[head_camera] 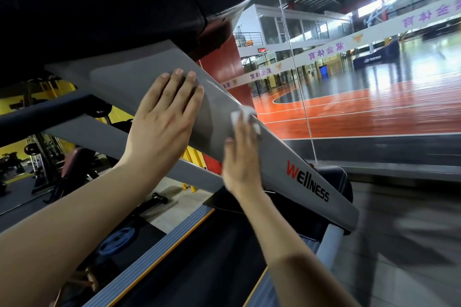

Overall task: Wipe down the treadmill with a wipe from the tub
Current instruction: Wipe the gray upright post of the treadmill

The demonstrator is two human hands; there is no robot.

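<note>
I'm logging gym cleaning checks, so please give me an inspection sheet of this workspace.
Surface: slanted grey treadmill upright with Wellness lettering; a wet-looking streak beside the wipe.
Job's things: crumpled white wipe on the upright; tub not seen.
Clutter: blue weight plate on the floor beyond the belt.
Grippers: left hand flat on the upright; right hand presses the wipe.
Cables: nothing seen.
Surroundings: glass wall, orange sports court behind.

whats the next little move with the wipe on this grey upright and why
Probably slide the right hand and wipe down the grey upright toward the Wellness logo; that lower stretch lies just ahead, while the left hand rests flat above.
</note>
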